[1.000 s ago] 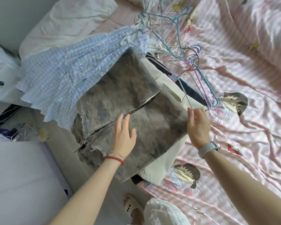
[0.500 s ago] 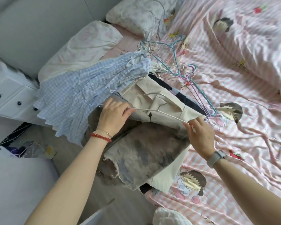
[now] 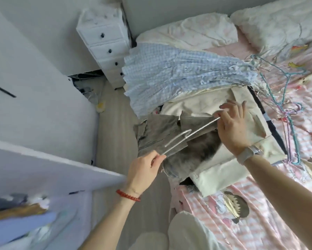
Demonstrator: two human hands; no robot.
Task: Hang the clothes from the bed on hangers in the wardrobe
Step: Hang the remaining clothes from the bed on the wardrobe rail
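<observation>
Grey trousers point(image 3: 162, 136), soft and floppy, drape over the wire hanger point(image 3: 191, 137) we pinch with left hand point(image 3: 142, 172) and right hand point(image 3: 230, 127); support by the bar.

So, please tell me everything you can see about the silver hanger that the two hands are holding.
The silver hanger looks like thin bare metal wire, pale grey. It lies almost flat and slanted above the grey-brown garment at the bed's edge, its hook curving near the middle. The left hand pinches its lower end; the right hand holds its upper end by the fingers. Whether cloth hangs on it I cannot tell.
</observation>
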